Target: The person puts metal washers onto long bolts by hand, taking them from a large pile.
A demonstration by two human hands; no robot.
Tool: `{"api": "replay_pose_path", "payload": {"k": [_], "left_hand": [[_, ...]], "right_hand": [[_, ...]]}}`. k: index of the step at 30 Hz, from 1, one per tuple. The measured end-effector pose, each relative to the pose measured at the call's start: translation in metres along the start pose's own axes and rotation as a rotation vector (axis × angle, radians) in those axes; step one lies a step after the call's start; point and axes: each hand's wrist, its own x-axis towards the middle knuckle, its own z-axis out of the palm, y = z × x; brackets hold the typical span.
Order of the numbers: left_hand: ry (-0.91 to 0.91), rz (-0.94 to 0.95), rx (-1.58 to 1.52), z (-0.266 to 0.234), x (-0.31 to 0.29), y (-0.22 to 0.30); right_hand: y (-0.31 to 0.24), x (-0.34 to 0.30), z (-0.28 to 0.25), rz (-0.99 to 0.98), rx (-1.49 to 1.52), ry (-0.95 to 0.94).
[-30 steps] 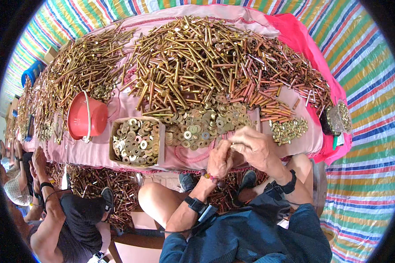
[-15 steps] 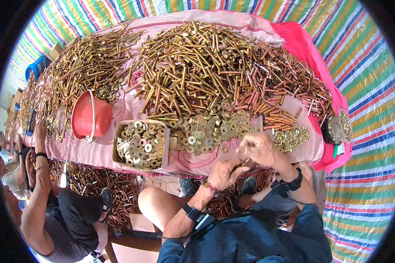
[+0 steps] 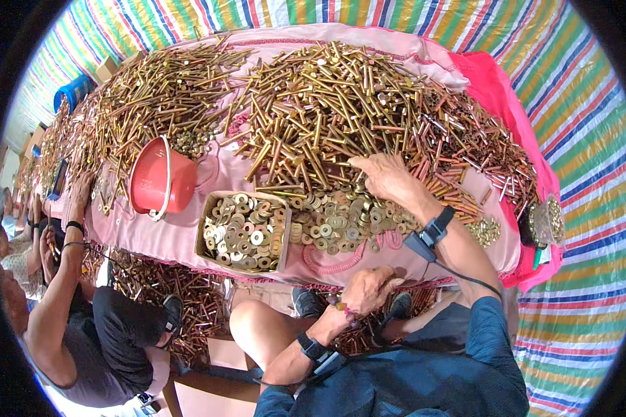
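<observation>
My right hand (image 3: pixel 386 179) reaches over the near edge of a big heap of long brass-coloured bolts (image 3: pixel 327 104). Its index finger stretches toward the bolts, and nothing shows in its grasp. Under and beside that hand lie loose flat washers (image 3: pixel 334 229). My left hand (image 3: pixel 368 290) stays low in front of the table edge, above my knees. Its fingers are curled together, and whatever they hold is hidden. Copper-coloured metal sleeves (image 3: pixel 466 118) are heaped right of the bolts. Small brass-coloured nuts (image 3: pixel 485 231) lie near my right forearm.
An open carton (image 3: pixel 282 243) full of washers stands at the table's near edge, right of a red bucket (image 3: pixel 177 182) lying tilted. A clear tub (image 3: pixel 540 222) of small parts is at the far right. Beside me on the left sits another person (image 3: pixel 69 306). Metal parts (image 3: pixel 167 292) cover the floor.
My right hand has left my left hand and moved up and left to the bolt heap. My left hand stays low by the table edge. The view has shifted slightly.
</observation>
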Motion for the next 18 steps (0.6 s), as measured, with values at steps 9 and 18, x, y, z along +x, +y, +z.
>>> {"api": "replay_pose_path", "payload": {"k": [9,18], "left_hand": [[-0.023,-0.031,0.087,-0.004,-0.004,0.0],[-0.036,-0.059,0.107,-0.008,-0.011,-0.007]], "right_hand": [[0.01,0.035,-0.009,-0.039,-0.015,-0.223],[0.004,0.024,-0.013,-0.179,-0.174,-0.148]]}}
